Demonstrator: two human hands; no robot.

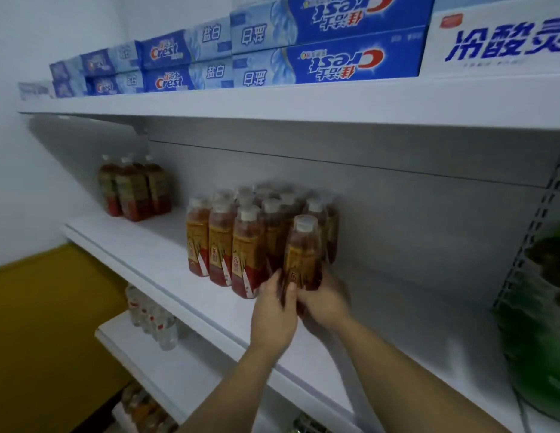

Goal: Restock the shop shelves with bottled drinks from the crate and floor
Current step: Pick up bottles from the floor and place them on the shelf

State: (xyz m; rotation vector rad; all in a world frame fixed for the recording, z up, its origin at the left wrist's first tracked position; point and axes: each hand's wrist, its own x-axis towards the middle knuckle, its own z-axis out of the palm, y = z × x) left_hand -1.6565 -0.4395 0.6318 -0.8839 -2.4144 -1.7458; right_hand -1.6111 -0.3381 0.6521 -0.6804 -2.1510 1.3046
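Observation:
A brown tea bottle [303, 248] with a white cap and a yellow-red label stands at the right front of a cluster of several like bottles [228, 239] on the middle white shelf [166, 276]. My left hand [274, 310] grips its base from the left. From the right, my right hand [324, 300] wraps the base too. Three more tea bottles [133, 190] stand farther left at the back of the same shelf.
Blue toothpaste boxes [272, 45] line the top shelf. Clear water bottles [153, 320] stand on the shelf below, and more bottles [141, 407] sit lower still. Green packages [541, 332] fill the right end. A yellow floor [44, 323] lies to the left.

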